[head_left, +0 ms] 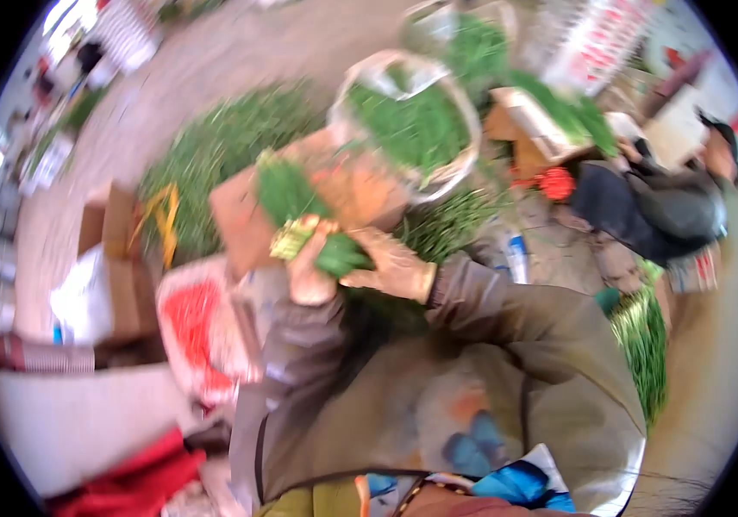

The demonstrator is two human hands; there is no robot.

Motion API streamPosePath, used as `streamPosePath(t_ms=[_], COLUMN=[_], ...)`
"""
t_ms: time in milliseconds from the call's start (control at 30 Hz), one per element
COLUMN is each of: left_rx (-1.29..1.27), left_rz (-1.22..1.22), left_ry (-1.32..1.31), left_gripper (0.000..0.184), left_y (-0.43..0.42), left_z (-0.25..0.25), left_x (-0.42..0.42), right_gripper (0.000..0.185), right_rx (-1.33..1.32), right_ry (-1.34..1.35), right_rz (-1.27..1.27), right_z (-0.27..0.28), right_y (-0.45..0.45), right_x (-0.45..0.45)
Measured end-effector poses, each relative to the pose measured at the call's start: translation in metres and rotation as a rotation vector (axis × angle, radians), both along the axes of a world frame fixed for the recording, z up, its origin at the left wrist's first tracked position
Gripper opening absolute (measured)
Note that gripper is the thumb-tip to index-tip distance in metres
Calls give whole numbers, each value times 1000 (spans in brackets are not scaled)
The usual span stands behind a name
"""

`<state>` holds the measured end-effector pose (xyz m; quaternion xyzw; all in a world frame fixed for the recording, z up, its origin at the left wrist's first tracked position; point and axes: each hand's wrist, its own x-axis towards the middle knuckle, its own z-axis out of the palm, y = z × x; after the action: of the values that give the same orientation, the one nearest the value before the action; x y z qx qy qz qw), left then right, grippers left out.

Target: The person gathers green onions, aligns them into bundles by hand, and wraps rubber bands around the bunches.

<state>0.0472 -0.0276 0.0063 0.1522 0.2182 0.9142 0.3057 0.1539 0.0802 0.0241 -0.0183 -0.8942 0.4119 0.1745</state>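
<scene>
My left hand (311,274) is wrapped around a bunch of green chives (343,256), with pale stem ends showing above the fingers. From the other side my right hand (393,265), in a tan glove, presses its fingers against the leafy part of the same bunch. Both hands are over the near edge of a brown cardboard box (365,194). On that box, just beyond my hands, lies another bunch of green stalks (285,191). Motion blur softens the finer detail of the fingers.
A heap of loose greens (222,142) lies on the floor behind the box. A white sack (472,129) holds more greens. Red strips fill a pale tray (162,302) at left, near an open carton (123,289). A co-worker (653,202) sits at right beside greens (572,116).
</scene>
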Motion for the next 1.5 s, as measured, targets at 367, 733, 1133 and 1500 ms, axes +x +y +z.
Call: streamPosePath(t_ms=[367,733,1133,1500], left_rx=[-142,-991,-1646,-1434], left_rz=[71,395,304,431], left_ry=[-183,193,430,464], left_gripper=[43,62,123,112], left_y=[-6,42,85,86], left_z=[-79,-218,-158,-151], left_x=[-82,-234,-211,-206], right_gripper=[68,80,29,53], right_rx=[-646,-420,116,325], right_ry=[-527,-362,-828,-563], right_rz=[16,-366,-119,219], right_z=[-88,-157,-128,-204], right_y=[16,75,81,140], right_x=[-60,-250,-243,-100])
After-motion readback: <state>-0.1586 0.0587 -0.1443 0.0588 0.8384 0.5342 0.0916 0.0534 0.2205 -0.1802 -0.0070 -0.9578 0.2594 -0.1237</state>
